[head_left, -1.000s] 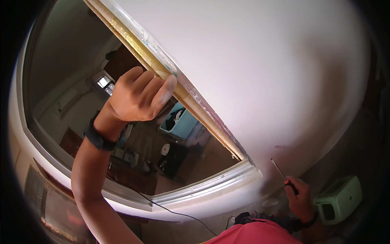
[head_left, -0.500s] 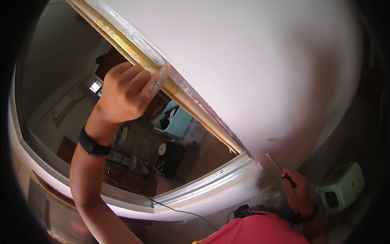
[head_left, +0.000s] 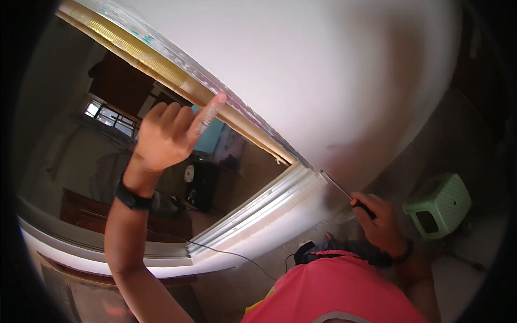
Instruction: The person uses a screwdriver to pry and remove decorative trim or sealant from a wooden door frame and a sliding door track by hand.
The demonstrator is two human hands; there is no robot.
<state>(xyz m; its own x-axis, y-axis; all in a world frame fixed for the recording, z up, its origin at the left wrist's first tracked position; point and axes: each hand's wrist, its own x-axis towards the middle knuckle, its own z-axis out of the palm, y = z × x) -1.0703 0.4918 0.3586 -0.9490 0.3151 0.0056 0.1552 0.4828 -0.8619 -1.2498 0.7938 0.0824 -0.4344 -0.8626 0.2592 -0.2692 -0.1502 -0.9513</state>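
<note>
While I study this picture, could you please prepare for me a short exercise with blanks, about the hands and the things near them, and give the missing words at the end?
1. The right hand grips a ______ with a metal shaft.
2. The band on the wrist of the left hand is coloured ______.
3. The extended digit, marked with pale smears, belongs to the ______ hand.
4. The plastic stool is pale ______.

Missing words: screwdriver; black; left; green.

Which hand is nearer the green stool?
Right. The right hand, holding a screwdriver, appears just left of the green stool; the left hand is farther left, by the window frame.
</note>
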